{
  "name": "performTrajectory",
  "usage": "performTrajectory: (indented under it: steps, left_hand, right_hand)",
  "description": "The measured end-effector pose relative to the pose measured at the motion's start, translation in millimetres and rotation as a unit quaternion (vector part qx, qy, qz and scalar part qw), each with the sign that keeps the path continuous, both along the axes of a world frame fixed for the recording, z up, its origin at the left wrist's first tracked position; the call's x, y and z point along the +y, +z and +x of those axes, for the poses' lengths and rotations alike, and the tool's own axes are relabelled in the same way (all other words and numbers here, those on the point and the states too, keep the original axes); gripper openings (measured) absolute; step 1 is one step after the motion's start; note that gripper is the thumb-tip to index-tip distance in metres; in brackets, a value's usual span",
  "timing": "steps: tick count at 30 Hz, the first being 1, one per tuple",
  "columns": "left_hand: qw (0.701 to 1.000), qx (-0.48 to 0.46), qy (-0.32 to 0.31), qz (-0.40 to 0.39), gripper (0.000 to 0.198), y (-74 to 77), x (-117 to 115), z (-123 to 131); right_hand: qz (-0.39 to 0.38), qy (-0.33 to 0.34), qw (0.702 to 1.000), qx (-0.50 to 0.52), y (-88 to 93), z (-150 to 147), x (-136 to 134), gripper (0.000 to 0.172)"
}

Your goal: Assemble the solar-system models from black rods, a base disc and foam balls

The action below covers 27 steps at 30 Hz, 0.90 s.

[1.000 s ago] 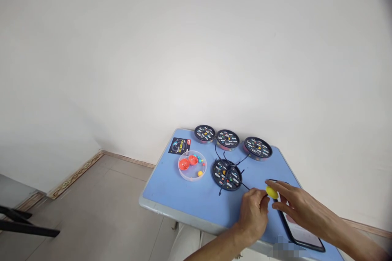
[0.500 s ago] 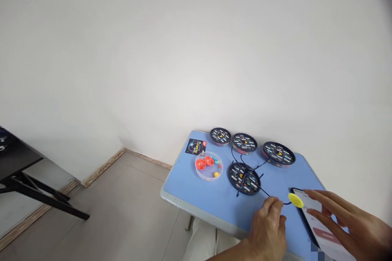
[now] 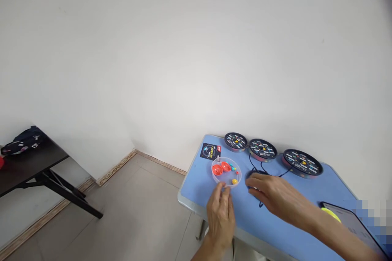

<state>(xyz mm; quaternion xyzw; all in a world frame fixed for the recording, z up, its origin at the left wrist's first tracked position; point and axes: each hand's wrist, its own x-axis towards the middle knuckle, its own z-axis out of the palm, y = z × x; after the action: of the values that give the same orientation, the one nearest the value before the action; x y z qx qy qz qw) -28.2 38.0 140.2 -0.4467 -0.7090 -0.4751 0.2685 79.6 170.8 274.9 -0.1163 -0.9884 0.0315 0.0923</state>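
Observation:
My left hand (image 3: pixel 221 212) is at the near rim of a clear round dish (image 3: pixel 215 179), fingers stretched out and fingertips by the rim; contact is not plain. Two orange-red half shells (image 3: pixel 217 170), several small coloured beads (image 3: pixel 234 169) and a yellow ball (image 3: pixel 234 181) lie in the dish. My right hand (image 3: pixel 269 191) reaches left over a dark round disc (image 3: pixel 250 174), its fingers bent and a little apart, with nothing seen between them. The hand hides most of the disc. Black rods (image 3: pixel 254 163) stick out around it. A yellow half shell (image 3: pixel 331 214) sits by the phone, partly behind my right forearm.
Three round tins with black printed lids (image 3: pixel 262 149) line the wall side of the blue table (image 3: pixel 196 189). A printed black card (image 3: pixel 210 151) lies behind the dish. A phone (image 3: pixel 352 224) lies at right. Another dark table (image 3: pixel 45 159) with a patterned bag (image 3: pixel 23 140) stands at left.
My left hand has moved left from the black rod to the clear dish. My right hand has left the yellow half shell and moved left over the dark disc. The view has shifted.

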Motion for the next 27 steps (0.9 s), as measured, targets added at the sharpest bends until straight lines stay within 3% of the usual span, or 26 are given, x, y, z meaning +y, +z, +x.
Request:
performTrajectory:
  steps: [2,8,12,19,23,27]
  left_hand:
    - [0.999,0.01,0.022,-0.038,0.033,1.8,2,-17]
    - [0.989,-0.01,-0.021,-0.147,0.037,4.0,7,-42]
    - [0.989,-0.032,-0.05,-0.132,0.038,-0.8,9,-44]
    - [0.99,-0.059,-0.072,-0.106,0.034,-9.9,12,-45]
    - [0.992,-0.053,-0.069,-0.087,0.034,-13.8,11,-45]
    - [0.997,-0.046,-0.048,-0.045,0.031,-12.0,1,-39]
  right_hand:
    - [0.027,-0.002,0.991,-0.128,1.9,-34,-3,0.028]
    - [0.052,-0.031,0.978,-0.2,-19.1,-98,3,0.01]
    - [0.047,-0.023,0.972,-0.231,-30.4,-111,4,0.018]
    - [0.022,-0.028,0.967,-0.252,-33.2,-113,2,0.024]
    - [-0.012,-0.057,0.977,-0.204,-17.5,-107,8,0.011]
    - [-0.072,-0.058,0.991,-0.1,22.4,-71,8,0.025]
